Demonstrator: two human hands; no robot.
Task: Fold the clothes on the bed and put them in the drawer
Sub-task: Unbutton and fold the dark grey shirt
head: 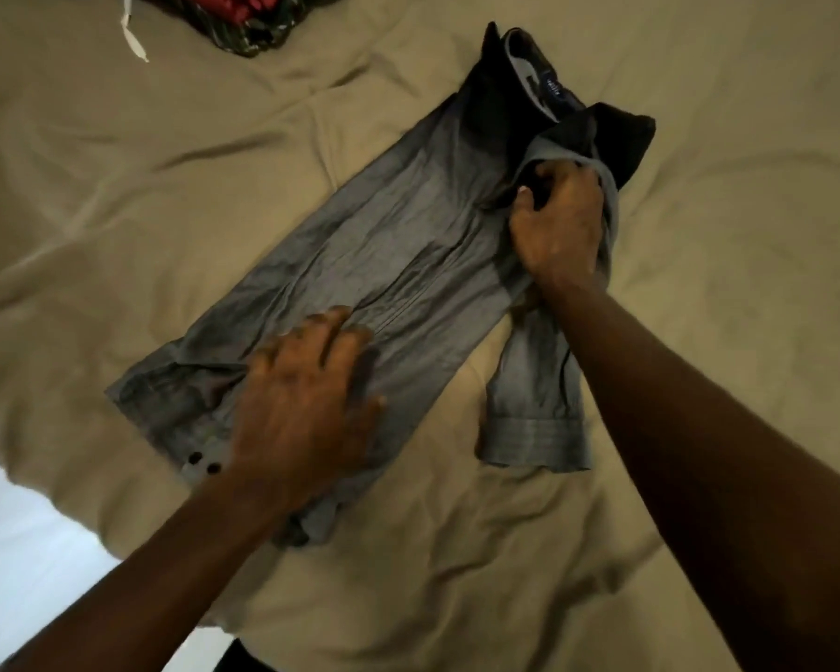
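Grey long-sleeved shirt [408, 244] lies stretched diagonally across the tan bedcover [699, 332], collar [529, 65] toward the far side, its body narrowed into a long strip. Left hand [306, 395] rests flat on the lower half with fingers spread, apparently pinning the cloth so it does not slide. Right hand [558, 225] is curled around bunched fabric at the shoulder, just below the collar, likely to bring the loose sleeve [534, 380] over. That sleeve trails off the shirt's right edge onto the bedcover, its cuff [537, 441] nearest the person. A dark and red heap of other clothes [253, 26] sits at the far edge. No drawer is in view, so stowing seems some way off.
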